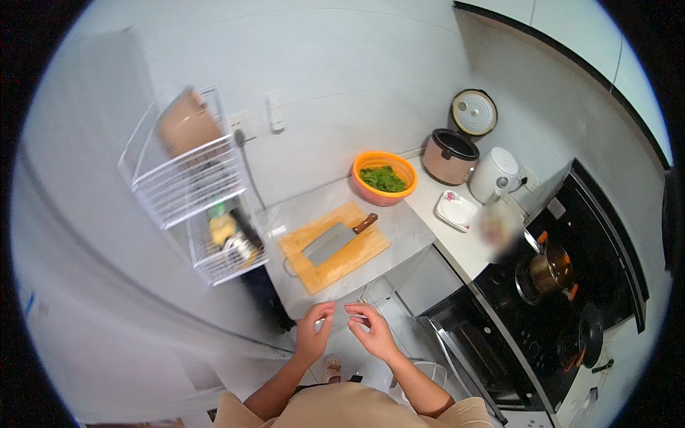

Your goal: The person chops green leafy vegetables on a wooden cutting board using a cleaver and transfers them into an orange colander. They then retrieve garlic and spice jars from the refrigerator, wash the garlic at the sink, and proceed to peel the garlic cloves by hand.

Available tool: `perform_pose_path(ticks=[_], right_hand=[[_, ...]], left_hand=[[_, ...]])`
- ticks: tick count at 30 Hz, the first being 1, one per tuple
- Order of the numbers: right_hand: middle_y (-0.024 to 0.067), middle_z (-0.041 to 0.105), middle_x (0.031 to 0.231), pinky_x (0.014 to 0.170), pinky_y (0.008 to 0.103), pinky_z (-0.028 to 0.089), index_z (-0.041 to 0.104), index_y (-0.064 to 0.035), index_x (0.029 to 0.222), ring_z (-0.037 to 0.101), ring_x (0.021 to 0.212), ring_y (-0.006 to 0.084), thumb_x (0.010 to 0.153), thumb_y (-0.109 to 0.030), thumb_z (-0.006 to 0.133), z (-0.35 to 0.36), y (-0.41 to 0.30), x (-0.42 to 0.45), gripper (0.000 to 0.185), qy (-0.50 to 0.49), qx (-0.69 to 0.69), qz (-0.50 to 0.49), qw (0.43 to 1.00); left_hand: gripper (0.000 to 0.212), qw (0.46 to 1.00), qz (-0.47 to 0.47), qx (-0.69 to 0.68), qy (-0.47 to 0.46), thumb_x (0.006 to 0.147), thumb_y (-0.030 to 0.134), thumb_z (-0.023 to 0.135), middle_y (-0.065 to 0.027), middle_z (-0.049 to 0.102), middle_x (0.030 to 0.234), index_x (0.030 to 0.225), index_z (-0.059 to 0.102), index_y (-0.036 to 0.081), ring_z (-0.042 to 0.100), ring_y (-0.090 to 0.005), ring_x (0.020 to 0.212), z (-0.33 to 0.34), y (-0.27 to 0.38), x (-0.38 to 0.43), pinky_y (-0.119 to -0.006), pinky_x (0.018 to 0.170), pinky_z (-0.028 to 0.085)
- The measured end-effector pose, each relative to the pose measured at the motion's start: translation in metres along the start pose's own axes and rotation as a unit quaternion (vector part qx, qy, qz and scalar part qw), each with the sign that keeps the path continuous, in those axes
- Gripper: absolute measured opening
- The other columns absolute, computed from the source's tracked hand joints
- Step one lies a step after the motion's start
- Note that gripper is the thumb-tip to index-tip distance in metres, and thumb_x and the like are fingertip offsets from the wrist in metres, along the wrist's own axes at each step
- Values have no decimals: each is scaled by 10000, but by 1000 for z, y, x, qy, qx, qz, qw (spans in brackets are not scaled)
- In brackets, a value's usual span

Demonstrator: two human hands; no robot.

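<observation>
My left hand [314, 330] and my right hand [370, 331] hover side by side in front of the counter, fingers curled but apart, holding nothing. Before them a wooden cutting board [316, 281] lies aslant on the grey marbled counter [412, 235]. Flat on the board rests a cleaver [332, 243], its brown handle towards the upper right and its broad blade towards the lower left. Behind the board, near the wall, stands an orange and pink plastic basin [381, 199] with green leafy vegetables [382, 179] in it. Neither hand touches the board or the cleaver.
White wire baskets [190, 179] stand at the left. Right of the basin are an open rice cooker [448, 160], a white kettle-like appliance [493, 174] and white dishes [455, 211]. A pot [551, 270] and a dark pan [590, 336] sit on the black stove [508, 299].
</observation>
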State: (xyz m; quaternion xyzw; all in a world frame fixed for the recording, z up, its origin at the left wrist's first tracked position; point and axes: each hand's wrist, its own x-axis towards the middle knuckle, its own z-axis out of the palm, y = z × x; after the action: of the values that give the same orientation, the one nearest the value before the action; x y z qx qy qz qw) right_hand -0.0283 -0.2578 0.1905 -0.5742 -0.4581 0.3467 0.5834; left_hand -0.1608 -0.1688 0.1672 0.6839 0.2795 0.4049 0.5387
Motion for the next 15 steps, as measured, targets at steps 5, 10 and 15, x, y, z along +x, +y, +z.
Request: perform_pose_path(ticks=[5,10,15], right_hand=[[109,505,1129,854,291,458,533,-10,1060,524,1017,183,791,21,547,56,-16,-64,271,-34,31,-27,999],[126,522,1106,835,293,465,540,4,1036,534,1000,201,768,22,560,134,-48,-127,269,-80,32,-62,994],[118,522,1109,818,294,481,537,-8,1044,536,1006,201,749,67,554,198,-99,-165,304,-108,-57,-160,980]], left_hand=[[221,998,-6,8,61,797,-5,512,-100,599,969,1011,562,-4,593,-167,856,-52,31,-107,-272,762,465],[195,967,-31,148,203,809,16,505,-80,591,890,994,569,9,570,-158,814,-142,65,-224,-271,737,449],[250,901,62,159,399,830,27,468,-86,543,964,1073,524,8,506,-149,872,-285,92,-293,-276,780,408]])
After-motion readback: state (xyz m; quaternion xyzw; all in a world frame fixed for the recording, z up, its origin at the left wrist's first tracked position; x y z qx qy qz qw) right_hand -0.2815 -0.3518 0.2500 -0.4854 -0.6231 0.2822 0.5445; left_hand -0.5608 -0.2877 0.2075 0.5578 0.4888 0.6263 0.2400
